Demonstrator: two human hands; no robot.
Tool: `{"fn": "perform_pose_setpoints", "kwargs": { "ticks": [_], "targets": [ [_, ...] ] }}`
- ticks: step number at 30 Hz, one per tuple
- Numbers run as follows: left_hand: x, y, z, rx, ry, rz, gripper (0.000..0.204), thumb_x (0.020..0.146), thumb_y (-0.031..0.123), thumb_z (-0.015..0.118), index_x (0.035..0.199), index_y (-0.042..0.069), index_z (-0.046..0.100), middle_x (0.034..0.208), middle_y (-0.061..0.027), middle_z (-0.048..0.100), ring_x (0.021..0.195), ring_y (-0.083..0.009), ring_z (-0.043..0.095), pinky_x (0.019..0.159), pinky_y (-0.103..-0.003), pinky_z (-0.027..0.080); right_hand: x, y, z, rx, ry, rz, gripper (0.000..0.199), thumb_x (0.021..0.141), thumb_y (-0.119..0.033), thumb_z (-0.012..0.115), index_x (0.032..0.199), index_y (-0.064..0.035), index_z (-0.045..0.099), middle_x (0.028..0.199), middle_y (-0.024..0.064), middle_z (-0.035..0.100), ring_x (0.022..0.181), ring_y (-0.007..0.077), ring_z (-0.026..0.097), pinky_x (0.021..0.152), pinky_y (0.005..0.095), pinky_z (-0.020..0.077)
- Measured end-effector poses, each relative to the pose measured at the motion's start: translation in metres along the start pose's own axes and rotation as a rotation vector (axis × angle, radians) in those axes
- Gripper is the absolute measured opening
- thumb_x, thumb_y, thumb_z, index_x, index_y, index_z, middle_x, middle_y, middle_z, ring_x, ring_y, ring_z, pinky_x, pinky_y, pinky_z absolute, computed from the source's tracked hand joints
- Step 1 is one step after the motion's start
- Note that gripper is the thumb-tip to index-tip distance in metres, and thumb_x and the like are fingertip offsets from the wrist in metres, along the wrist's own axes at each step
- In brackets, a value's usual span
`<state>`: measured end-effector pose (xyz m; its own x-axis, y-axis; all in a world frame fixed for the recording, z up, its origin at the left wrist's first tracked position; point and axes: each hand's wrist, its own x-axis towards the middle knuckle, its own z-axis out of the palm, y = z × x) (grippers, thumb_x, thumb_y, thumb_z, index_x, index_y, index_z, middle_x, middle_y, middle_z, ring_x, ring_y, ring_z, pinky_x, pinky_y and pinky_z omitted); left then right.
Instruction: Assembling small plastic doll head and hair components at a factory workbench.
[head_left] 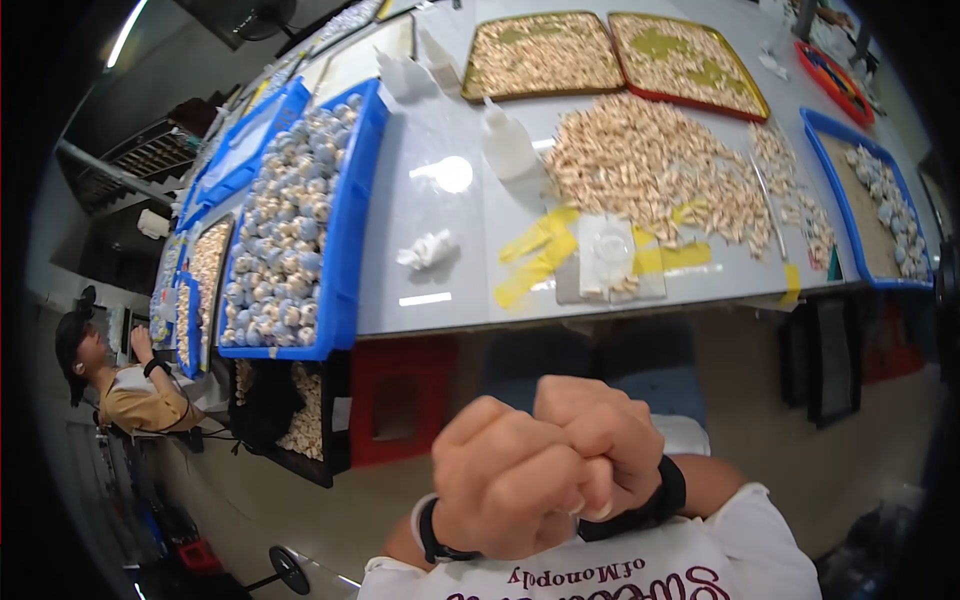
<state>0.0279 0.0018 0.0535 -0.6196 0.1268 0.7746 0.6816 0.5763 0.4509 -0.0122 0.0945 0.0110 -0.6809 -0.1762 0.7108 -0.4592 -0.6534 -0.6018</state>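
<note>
White squeeze bottle point(507, 143) upright beside the beige pile point(650, 165)

Black bands circle both wrists above a white shirt point(700, 560) with dark red lettering. On the pale grey table point(440, 240), a bright blue tray point(345, 240) holds blue-and-white pieces, beige pieces point(650, 165) lie heaped beside strips of yellow tape point(540, 250), and a white crumpled tissue point(428, 248) sits nearby. A red stool point(400, 400) stands beneath; a person point(140, 395) at left wears mustard yellow.
</note>
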Motion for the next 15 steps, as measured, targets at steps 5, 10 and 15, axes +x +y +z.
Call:
{"fn": "perform_pose_setpoints", "kwargs": {
  "ticks": [5, 10, 15],
  "targets": [
    [-0.005, 0.005, -0.003, -0.084, 0.118, -0.195, 0.026, 0.062, -0.002, 0.068, 0.081, 0.009, 0.053, 0.072, -0.0001, 0.052, 0.056, -0.0113, 0.049, 0.048, -0.023, 0.034, 0.004, 0.009, 0.011, 0.155, 0.001, 0.054, 0.037, 0.086, -0.035, 0.056, 0.074, -0.0014, 0.047, 0.055, 0.0048, 0.047, 0.046, 0.0145, 0.039, 0.043, 0.0284, 0.0301],
    [-0.005, -0.006, -0.008, -0.017, 0.009, -0.105, 0.017, 0.075, 0.010, 0.063, 0.086, 0.002, 0.052, 0.068, -0.0043, 0.038, 0.050, -0.0097, 0.036, 0.044, -0.021, 0.030, -0.007, 0.008, 0.005, 0.318, 0.004, 0.379, 0.039, 0.085, -0.041, 0.055, 0.076, -0.0033, 0.051, 0.061, 0.0050, 0.052, 0.052, 0.0131, 0.042, 0.048, 0.0273, 0.0331],
    [-0.002, -0.009, -0.005, 0.118, 0.017, -0.008, 0.016, 0.069, 0.004, 0.059, 0.085, 0.000, 0.057, 0.069, -0.0099, 0.046, 0.054, -0.0134, 0.042, 0.046, -0.021, 0.034, -0.015, 0.015, 0.005, 0.471, 0.067, 0.402, 0.041, 0.089, -0.041, 0.049, 0.077, -0.0016, 0.052, 0.060, -0.0011, 0.048, 0.052, 0.0046, 0.039, 0.045, 0.0196, 0.0292]
  ]
}}
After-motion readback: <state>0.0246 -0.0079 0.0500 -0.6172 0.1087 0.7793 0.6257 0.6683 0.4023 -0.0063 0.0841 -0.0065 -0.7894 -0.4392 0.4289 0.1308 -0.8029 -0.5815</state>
